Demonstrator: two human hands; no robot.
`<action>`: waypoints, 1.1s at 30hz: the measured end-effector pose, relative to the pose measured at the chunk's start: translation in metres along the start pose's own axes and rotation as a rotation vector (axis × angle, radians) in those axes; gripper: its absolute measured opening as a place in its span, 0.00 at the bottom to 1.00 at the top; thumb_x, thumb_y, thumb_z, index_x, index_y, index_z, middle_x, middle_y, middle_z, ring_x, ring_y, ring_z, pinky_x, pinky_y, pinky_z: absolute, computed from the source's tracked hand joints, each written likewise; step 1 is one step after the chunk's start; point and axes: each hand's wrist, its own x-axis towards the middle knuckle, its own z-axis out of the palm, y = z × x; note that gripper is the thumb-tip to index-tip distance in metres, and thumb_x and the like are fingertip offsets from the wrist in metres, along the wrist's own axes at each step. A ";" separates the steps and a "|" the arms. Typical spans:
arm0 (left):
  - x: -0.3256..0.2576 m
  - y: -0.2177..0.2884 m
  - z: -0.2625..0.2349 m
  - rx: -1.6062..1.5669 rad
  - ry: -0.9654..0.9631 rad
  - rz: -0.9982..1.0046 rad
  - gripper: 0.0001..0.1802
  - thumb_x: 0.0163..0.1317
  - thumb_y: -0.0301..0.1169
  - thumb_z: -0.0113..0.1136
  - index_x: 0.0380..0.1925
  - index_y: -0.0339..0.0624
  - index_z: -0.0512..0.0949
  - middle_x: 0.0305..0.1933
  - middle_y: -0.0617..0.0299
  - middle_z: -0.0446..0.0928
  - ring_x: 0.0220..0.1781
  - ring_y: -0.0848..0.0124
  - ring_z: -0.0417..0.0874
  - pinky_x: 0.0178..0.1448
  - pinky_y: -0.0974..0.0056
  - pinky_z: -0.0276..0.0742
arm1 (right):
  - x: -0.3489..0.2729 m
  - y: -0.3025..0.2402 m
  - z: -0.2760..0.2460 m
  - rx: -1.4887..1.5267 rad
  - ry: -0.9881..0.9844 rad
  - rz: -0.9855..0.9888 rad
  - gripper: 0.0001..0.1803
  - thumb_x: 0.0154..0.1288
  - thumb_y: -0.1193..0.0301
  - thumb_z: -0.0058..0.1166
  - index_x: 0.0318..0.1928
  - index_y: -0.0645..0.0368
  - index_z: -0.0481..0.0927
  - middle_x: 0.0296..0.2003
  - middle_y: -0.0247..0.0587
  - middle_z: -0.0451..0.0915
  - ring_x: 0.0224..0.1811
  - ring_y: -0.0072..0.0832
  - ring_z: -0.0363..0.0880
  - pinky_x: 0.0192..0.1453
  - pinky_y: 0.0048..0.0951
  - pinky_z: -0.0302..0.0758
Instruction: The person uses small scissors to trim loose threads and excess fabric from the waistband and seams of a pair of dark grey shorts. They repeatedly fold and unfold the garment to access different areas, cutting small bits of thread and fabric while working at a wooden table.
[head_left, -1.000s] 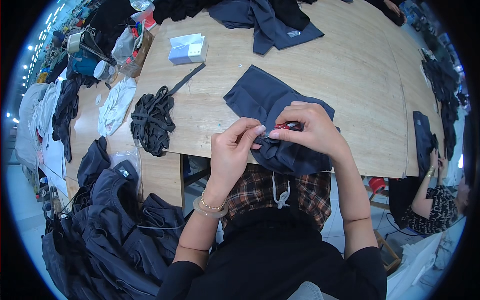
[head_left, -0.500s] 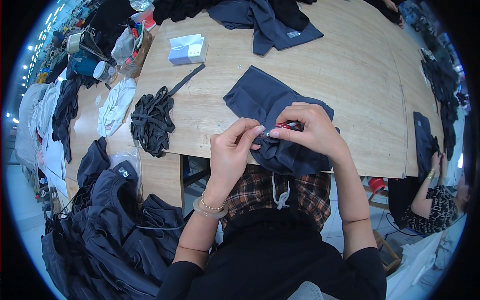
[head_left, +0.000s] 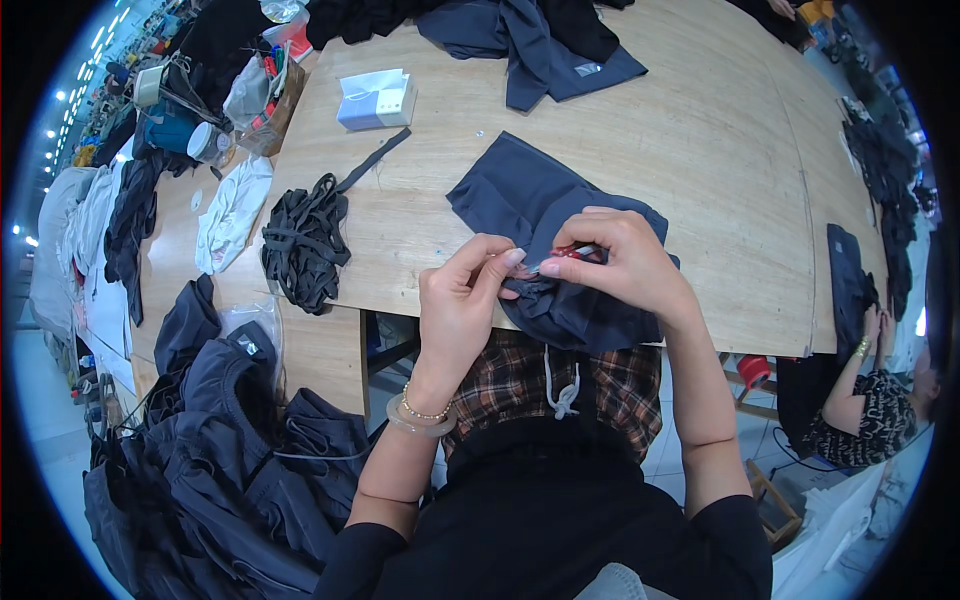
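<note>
A dark navy garment [head_left: 520,180] lies across the table's near edge, gathered and wrinkled toward my lap. My left hand [head_left: 460,290] is closed in a pinch, thumb against forefinger, at the gathered edge of the cloth. Close beside it, my right hand [head_left: 630,262] curls around a small red-handled tool [head_left: 572,252] with a pale metal tip pointing at my left fingertips. Most of the tool is covered by my fingers, so its exact kind does not show. The tip meets or nearly meets the cloth between both hands.
A heap of black fabric strips [head_left: 305,245] lies left of the garment, below a tissue box [head_left: 377,100]. Dark garments [head_left: 230,450] pile up at lower left; more [head_left: 535,45] lie at the far edge. On the right, another person [head_left: 865,415] handles dark cloth.
My hands stay at the same spot on the garment; my left fingertips have shifted only very slightly. The person at right has barely moved.
</note>
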 end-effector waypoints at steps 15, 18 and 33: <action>0.002 -0.006 0.006 -0.360 0.097 -0.159 0.11 0.80 0.32 0.44 0.40 0.36 0.70 0.48 0.47 0.81 0.43 0.71 0.87 0.51 0.66 0.87 | -0.008 -0.006 0.055 0.330 0.242 0.069 0.15 0.61 0.68 0.69 0.45 0.62 0.83 0.37 0.36 0.84 0.37 0.20 0.80 0.42 0.24 0.76; -0.001 -0.017 0.006 -0.373 0.041 -0.129 0.11 0.80 0.32 0.43 0.40 0.37 0.69 0.50 0.46 0.80 0.46 0.72 0.85 0.55 0.65 0.86 | -0.010 -0.002 0.061 0.569 0.294 0.216 0.08 0.65 0.73 0.64 0.41 0.64 0.84 0.34 0.33 0.84 0.36 0.14 0.77 0.41 0.20 0.74; -0.001 -0.016 0.008 -0.520 0.001 -0.387 0.13 0.67 0.20 0.63 0.47 0.40 0.71 0.44 0.55 0.82 0.45 0.73 0.85 0.55 0.69 0.84 | -0.045 0.010 0.024 0.666 0.526 0.278 0.10 0.69 0.69 0.62 0.43 0.61 0.79 0.38 0.27 0.79 0.41 0.12 0.73 0.48 0.18 0.69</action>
